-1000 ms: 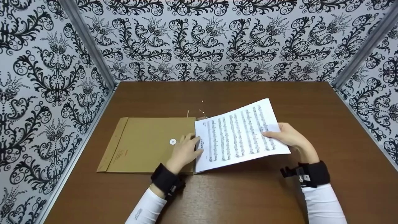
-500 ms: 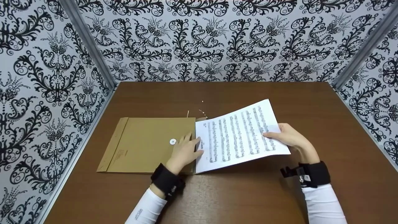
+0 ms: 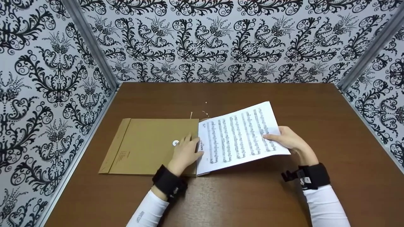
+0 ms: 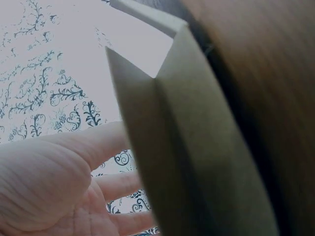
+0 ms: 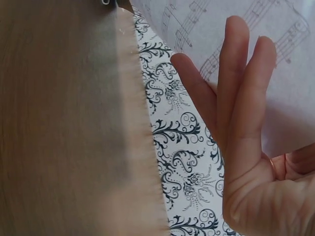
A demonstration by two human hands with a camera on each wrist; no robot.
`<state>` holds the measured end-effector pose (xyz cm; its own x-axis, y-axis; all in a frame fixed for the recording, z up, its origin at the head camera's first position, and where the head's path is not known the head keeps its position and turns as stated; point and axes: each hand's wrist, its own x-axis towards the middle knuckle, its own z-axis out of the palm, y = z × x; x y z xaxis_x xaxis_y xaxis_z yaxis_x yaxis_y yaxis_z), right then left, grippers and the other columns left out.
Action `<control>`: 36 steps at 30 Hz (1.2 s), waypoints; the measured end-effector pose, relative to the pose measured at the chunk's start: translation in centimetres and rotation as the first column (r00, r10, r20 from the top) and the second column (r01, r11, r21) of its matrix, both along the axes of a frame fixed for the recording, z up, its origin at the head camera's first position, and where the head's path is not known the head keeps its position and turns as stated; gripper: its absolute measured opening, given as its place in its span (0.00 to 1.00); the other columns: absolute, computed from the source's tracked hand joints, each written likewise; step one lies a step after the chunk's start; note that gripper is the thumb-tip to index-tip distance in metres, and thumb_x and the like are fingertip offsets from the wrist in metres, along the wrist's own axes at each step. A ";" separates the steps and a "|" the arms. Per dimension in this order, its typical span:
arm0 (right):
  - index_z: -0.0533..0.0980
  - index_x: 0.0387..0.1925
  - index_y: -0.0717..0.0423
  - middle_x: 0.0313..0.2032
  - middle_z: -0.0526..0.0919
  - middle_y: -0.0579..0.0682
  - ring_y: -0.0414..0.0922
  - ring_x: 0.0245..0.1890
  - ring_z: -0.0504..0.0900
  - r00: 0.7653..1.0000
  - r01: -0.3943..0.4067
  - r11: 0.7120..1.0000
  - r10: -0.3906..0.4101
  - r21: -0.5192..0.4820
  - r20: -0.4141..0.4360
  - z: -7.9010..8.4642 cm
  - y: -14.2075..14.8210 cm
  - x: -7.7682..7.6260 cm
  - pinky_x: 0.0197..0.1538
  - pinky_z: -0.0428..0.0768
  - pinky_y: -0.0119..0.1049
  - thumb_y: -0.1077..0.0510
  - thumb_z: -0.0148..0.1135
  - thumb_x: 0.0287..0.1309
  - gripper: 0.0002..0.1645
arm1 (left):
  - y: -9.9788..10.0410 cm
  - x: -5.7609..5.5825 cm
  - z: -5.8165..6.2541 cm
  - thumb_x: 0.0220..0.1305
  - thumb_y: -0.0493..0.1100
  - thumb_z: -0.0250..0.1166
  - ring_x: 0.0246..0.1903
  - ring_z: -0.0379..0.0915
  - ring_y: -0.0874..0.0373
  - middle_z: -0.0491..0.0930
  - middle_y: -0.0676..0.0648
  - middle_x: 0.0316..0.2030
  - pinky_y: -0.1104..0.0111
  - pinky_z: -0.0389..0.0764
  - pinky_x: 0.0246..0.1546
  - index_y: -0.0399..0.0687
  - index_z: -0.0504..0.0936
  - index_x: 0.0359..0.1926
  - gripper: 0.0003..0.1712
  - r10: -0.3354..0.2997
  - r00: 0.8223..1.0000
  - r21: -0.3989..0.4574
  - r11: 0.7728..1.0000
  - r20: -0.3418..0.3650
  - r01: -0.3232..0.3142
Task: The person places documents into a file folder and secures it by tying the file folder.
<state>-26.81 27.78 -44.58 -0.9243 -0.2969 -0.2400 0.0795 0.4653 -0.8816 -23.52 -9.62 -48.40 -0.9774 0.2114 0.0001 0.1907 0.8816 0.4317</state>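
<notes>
A brown paper envelope (image 3: 148,138) lies flat on the left half of the table, its opening facing right. My left hand (image 3: 185,153) rests on it near that opening, fingers spread and fairly straight, thumb over the sheet's left edge. My right hand (image 3: 288,138) pinches the right edge of the sheet music (image 3: 236,135), thumb on top and other fingers underneath. The sheet slopes up from the envelope's mouth to the right hand. In the left wrist view, the folded side of the envelope (image 4: 197,123) covers my fingertips. The right wrist view shows extended fingers under the sheet (image 5: 295,73).
A white round button (image 3: 175,142) sits on the envelope beside the left hand. A thin string (image 3: 205,113) lies past the envelope's far edge. The brown wooden table (image 3: 240,201) is bounded by patterned walls (image 3: 221,41) at the back and sides.
My right hand has moved slightly left, carrying the sheet music toward the envelope, and the printed title is nearer its mouth. My left hand has shifted very slightly left; the envelope stays in place.
</notes>
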 end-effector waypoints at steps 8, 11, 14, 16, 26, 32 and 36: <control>0.73 0.56 0.75 0.28 0.87 0.41 0.35 0.25 0.87 0.999 0.018 0.999 -0.016 0.046 -0.044 -0.3 0.2 -0.2 0.28 0.83 0.28 0.55 0.63 0.69 0.27 | 0.2 0.2 0.1 0.62 0.50 0.71 0.67 0.71 0.31 0.70 0.28 0.69 0.38 0.81 0.54 0.43 0.77 0.67 0.34 0.065 0.997 -0.063 0.996 -0.045 -0.068; 0.73 0.57 0.76 0.29 0.87 0.40 0.36 0.26 0.88 0.999 0.018 1.000 -0.017 0.025 -0.029 -0.2 0.2 -0.1 0.29 0.83 0.28 0.55 0.62 0.69 0.27 | 0.3 0.4 0.0 0.61 0.48 0.71 0.62 0.76 0.32 0.72 0.28 0.67 0.40 0.84 0.49 0.43 0.79 0.65 0.32 0.079 0.994 -0.084 0.993 -0.079 -0.086; 0.73 0.57 0.76 0.29 0.88 0.41 0.36 0.26 0.88 1.000 0.016 1.000 -0.016 0.010 -0.022 -0.3 0.0 -0.1 0.30 0.84 0.29 0.55 0.62 0.69 0.27 | 0.5 0.5 0.1 0.60 0.46 0.71 0.57 0.79 0.33 0.75 0.28 0.64 0.42 0.85 0.47 0.41 0.81 0.61 0.28 0.090 0.991 -0.085 0.991 -0.103 -0.099; 0.73 0.57 0.76 0.29 0.88 0.41 0.36 0.26 0.88 0.999 0.016 1.000 -0.015 0.012 -0.030 -0.4 -0.2 -0.1 0.29 0.84 0.29 0.55 0.62 0.69 0.27 | 0.6 0.5 0.2 0.60 0.44 0.70 0.55 0.80 0.34 0.77 0.29 0.62 0.42 0.84 0.46 0.39 0.83 0.58 0.25 0.100 0.988 -0.074 0.991 -0.117 -0.109; 0.72 0.58 0.76 0.30 0.87 0.42 0.36 0.26 0.88 1.000 0.019 1.000 -0.019 0.002 -0.018 -0.4 -1.0 0.1 0.30 0.84 0.29 0.54 0.63 0.69 0.29 | 0.7 0.7 0.8 0.58 0.40 0.67 0.41 0.84 0.38 0.84 0.35 0.47 0.46 0.85 0.36 0.35 0.85 0.42 0.13 0.118 0.972 -0.087 0.987 -0.201 -0.137; 0.74 0.57 0.74 0.33 0.89 0.46 0.38 0.28 0.89 0.999 -0.034 0.999 0.035 0.031 -0.028 0.1 -1.5 0.4 0.33 0.86 0.30 0.54 0.64 0.68 0.28 | 0.6 0.8 0.9 0.58 0.38 0.66 0.37 0.84 0.37 0.85 0.35 0.43 0.46 0.84 0.34 0.35 0.86 0.37 0.10 0.122 0.966 -0.071 0.987 -0.226 -0.141; 0.75 0.55 0.74 0.34 0.90 0.49 0.39 0.29 0.90 0.998 -0.061 0.998 0.061 0.023 -0.016 0.4 -1.6 0.6 0.34 0.86 0.30 0.55 0.66 0.66 0.26 | 0.6 0.9 1.0 0.58 0.37 0.67 0.35 0.85 0.37 0.86 0.35 0.41 0.46 0.84 0.33 0.35 0.85 0.33 0.07 0.127 0.965 -0.045 0.989 -0.228 -0.141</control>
<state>-26.25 26.16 -44.21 -0.9084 -0.3478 -0.2320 0.0356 0.4885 -0.8718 -22.64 -9.04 -47.40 -0.9733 0.0847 0.2135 0.1546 0.9289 0.3365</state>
